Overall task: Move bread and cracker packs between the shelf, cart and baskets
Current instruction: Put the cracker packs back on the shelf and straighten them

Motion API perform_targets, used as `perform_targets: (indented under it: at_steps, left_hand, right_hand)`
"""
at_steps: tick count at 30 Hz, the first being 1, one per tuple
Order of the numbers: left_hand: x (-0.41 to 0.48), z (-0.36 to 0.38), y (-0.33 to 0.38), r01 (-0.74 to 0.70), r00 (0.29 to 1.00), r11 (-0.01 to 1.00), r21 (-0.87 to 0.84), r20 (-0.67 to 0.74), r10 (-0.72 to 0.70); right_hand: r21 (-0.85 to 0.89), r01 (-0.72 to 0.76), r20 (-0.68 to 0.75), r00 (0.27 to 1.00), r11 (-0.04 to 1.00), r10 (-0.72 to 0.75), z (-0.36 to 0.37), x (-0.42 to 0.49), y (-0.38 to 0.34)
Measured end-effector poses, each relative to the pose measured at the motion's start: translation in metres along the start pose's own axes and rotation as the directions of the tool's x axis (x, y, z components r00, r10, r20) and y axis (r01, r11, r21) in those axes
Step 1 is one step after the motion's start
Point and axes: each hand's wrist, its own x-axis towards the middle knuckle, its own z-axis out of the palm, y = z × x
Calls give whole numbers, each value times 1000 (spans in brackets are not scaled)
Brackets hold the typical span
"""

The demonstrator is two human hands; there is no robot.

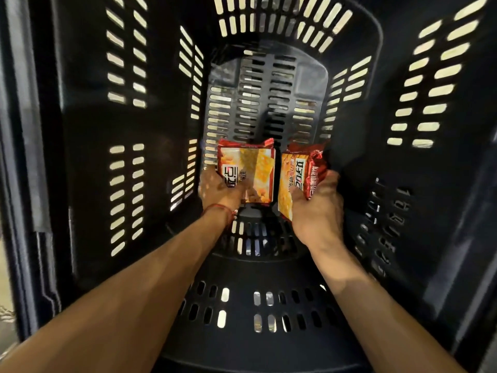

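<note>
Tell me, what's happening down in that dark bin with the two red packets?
A person is reaching both arms deep into a dark slotted plastic basket. The left hand grips one red-and-orange cracker pack, and the right hand grips a second cracker pack beside it. Both packs are held low, near the basket's floor. From this one view you cannot tell whether they are being set down or lifted out.

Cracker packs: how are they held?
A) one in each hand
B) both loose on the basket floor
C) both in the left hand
A: the left hand grips the left pack and the right hand grips the right pack, inside the basket.
</note>
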Motion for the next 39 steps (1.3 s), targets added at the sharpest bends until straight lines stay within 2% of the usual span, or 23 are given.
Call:
perform_targets:
  at_steps: [2, 7, 11, 14, 19, 22, 28, 30, 35, 39]
  left_hand:
    - [-2, 2, 4, 39, 999, 997, -62, 11, -38]
    - [-17, -5, 5, 41, 999, 997, -61, -2, -41]
    - [-47, -24, 11, 68, 998, 982, -178, 14, -67]
    - [-85, -47, 26, 13, 1000, 980, -199, 12, -11]
    - [-170, -104, 58, -152, 988, 988, -38, -33, 151]
    - [-237, -143, 77, -142, 990, 989, -34, -34, 140]
    - [-372, -208, 120, -244, 969, 966, -89, 12, 246]
    - [-406, -224, 131, -308, 949, 946, -97, 36, 312]
    - [-480, -254, 143, -498, 847, 863, -87, 167, 505]
    - [-520, -269, 130, -598, 747, 795, -105, 287, 599]
  right_hand:
    - [-31, 0, 18, 1000, 1000, 1, 2, -1, 1]
    - [-3, -7, 50, 999, 1000, 7, -8, -12, -2]
    - [47, 58, 54, 997, 997, -60, -32, -42, -3]
    - [63, 100, 72, 992, 993, -105, -63, -80, -9]
    - [80, 161, 78, 983, 984, -167, -131, -161, -26]
    - [111, 166, 75, 982, 980, -175, -179, -215, -36]
    - [227, 235, 44, 967, 945, -251, -270, -310, -34]
    - [286, 258, 21, 961, 923, -275, -296, -338, -28]
    - [451, 305, -59, 948, 839, -313, -344, -399, -1]
    - [570, 277, -112, 959, 774, -260, -362, -446, 23]
